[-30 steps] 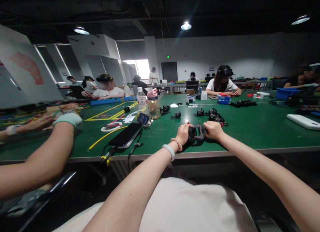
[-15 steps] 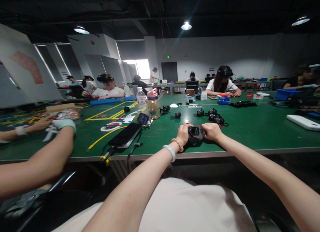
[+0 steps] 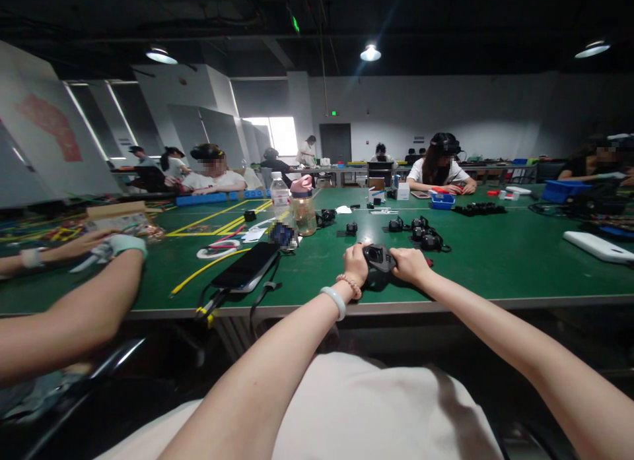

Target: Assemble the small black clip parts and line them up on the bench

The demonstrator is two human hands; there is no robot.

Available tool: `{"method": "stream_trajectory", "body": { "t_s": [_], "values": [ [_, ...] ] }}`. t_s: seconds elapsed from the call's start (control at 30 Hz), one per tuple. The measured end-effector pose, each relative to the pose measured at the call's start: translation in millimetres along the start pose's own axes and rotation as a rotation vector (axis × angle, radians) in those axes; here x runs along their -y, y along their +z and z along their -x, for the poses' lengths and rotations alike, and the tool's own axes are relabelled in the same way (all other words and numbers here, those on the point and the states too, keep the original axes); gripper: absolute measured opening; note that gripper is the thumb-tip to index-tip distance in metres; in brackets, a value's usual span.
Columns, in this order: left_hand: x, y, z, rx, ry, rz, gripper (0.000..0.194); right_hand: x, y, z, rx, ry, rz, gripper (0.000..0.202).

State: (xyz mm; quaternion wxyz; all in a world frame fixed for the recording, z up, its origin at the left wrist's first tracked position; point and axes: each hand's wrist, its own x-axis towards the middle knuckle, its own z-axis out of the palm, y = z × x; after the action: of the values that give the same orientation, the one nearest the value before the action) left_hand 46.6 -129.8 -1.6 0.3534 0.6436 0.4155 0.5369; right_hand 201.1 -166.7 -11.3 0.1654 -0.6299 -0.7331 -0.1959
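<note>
A black device with a round lens-like opening is held just above the green table, near its front edge. My left hand grips its left side, with a pale bangle and a beaded bracelet on the wrist. Closed on the device's right end is my right hand. Beyond my hands lie several small black devices with straps, among them one at the centre and a cluster on the right. The undersides of my fingers are hidden.
Left of my hands lie a black phone-like device with cables and a yellow cable. Behind stand a pink-lidded bottle and a clear bottle. A co-worker's arm reaches in at left. A white case lies right.
Both my hands have shifted slightly left with the black device, which has turned and tilted. The co-worker's gloved hand at left has moved slightly.
</note>
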Motion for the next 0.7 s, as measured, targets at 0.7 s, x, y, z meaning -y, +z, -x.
{"method": "stream_trajectory", "body": {
  "t_s": [0.7],
  "values": [
    [-18,3.7,3,-0.262,0.118,-0.038,0.035,20,-5,-4,-0.029,0.115,-0.078,0.021]
  ]
}}
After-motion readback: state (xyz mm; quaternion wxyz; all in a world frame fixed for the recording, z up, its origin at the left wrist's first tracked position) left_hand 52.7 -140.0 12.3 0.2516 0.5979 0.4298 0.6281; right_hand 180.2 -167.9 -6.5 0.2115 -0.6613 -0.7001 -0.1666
